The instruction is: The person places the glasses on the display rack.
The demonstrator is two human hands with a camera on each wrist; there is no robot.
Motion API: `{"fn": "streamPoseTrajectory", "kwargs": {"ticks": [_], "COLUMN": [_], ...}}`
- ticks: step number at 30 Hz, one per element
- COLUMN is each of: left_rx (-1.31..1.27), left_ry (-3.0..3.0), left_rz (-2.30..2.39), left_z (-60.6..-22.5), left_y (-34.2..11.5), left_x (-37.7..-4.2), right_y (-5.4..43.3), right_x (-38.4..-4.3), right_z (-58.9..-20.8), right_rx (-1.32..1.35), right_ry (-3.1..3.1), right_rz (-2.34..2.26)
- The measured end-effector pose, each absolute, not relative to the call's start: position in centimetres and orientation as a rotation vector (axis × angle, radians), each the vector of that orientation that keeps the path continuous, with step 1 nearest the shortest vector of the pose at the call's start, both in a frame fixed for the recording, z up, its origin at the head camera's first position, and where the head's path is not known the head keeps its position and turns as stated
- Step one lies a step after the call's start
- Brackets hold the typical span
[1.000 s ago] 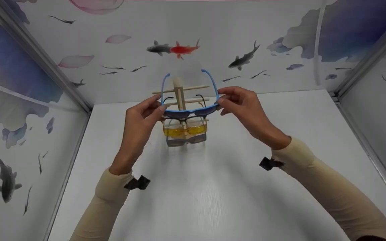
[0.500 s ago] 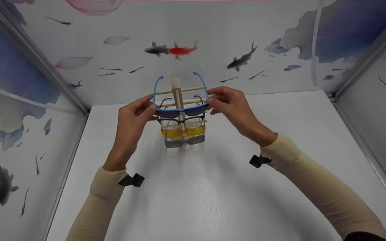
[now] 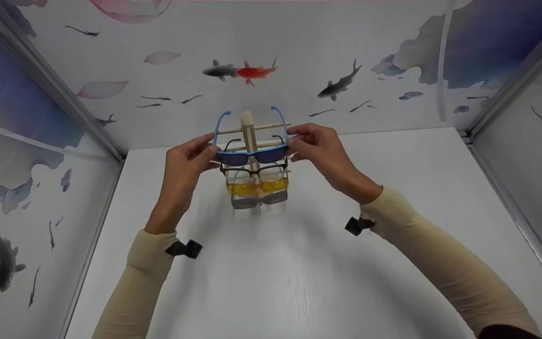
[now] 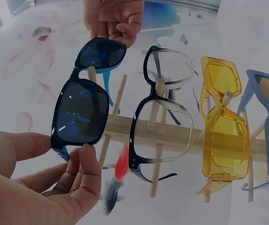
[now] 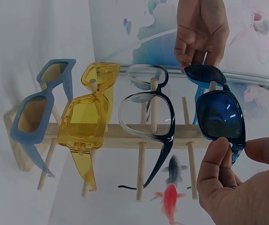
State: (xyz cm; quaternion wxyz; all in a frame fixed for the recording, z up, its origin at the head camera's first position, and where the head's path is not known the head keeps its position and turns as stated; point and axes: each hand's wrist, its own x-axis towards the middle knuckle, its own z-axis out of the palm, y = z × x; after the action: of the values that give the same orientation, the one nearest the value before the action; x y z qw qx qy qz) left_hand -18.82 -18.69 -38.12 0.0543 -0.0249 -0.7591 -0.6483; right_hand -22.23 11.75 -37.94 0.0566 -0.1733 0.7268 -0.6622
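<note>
Blue-framed sunglasses (image 3: pixel 251 156) with dark lenses are held level at the top of a wooden glasses stand (image 3: pixel 249 134). My left hand (image 3: pixel 182 168) pinches their left hinge corner between thumb and fingers. At the opposite corner my right hand (image 3: pixel 317 149) pinches the frame the same way. Both blue temples point back past the stand's upper crossbar. In the left wrist view a peg end (image 4: pixel 91 75) shows at the bridge of the sunglasses (image 4: pixel 82 111). Just below them on the stand hang black-and-clear eyeglasses (image 3: pixel 254 170).
Lower on the stand are yellow glasses (image 3: pixel 258 186) and grey-blue sunglasses (image 3: pixel 259 200). The stand rises from a white tabletop (image 3: pixel 271 273) near the back wall (image 3: pixel 299 37), which is printed with fish and petals. Side walls flank the table.
Both hands have moved the blue sunglasses left in the head view and brought them down closer against the stand's top. The grip of each hand stays the same.
</note>
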Motion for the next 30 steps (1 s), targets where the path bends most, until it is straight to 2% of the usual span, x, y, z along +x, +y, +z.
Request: {"fn": "streamPoseTrajectory", "kwargs": {"ticks": [30], "left_rx": [-0.048], "left_ry": [-2.292], "left_rz": [-2.020], "left_z": [-38.92], "left_y": [-18.87], "left_x": [-18.91], "right_y": [11.91], "right_x": [-22.65], "right_z": [-38.51], "right_rx": [-0.440], "right_ry": [2.150], "right_rz": [-1.988]}}
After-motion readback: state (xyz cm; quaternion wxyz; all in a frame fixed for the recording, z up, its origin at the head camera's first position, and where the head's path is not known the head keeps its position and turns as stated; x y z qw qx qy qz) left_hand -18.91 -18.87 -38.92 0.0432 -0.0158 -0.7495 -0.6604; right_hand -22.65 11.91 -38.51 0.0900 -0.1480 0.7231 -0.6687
